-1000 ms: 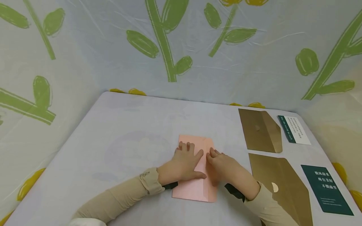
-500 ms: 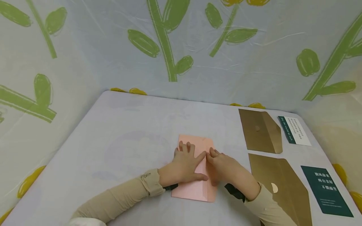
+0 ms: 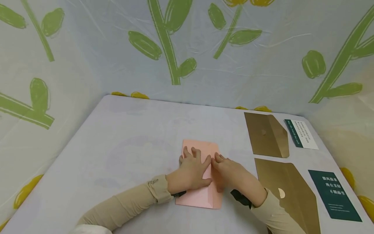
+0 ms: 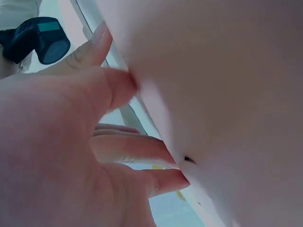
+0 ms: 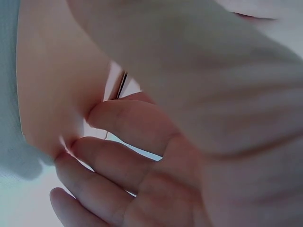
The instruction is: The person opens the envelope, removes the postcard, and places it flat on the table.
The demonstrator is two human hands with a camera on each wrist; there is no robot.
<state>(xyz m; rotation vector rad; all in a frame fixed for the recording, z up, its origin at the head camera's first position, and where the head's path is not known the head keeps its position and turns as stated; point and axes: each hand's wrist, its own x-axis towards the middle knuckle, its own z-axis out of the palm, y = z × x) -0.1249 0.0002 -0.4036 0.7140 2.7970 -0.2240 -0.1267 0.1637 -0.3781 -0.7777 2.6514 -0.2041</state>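
Observation:
A pink envelope (image 3: 195, 199) lies flat on the table, its long flap along the right side. On its body rests my left hand (image 3: 190, 172), fingers spread and slightly bent, thumb pointing toward the flap. In the left wrist view, those fingertips touch the pink paper (image 4: 236, 104). My right hand (image 3: 233, 174) leans in from the right with its fingertips pressing on the flap beside the fold line. The right wrist view shows its fingers, nearly straight, meeting the pink flap (image 5: 52, 71). Both hands cover the envelope's middle.
Two brown envelopes, one farther back (image 3: 260, 143) and a larger one nearer (image 3: 295, 191), lie to the right. Beyond them are a green-and-white card (image 3: 305, 135) and a dark green card (image 3: 334, 195). A patterned curtain (image 3: 204, 91) stands behind the table (image 3: 131, 130).
My left hand has slid slightly right over the pink envelope, bringing its index fingertip close to my right fingertips. The right hand stays at the flap. The head view has shifted a little.

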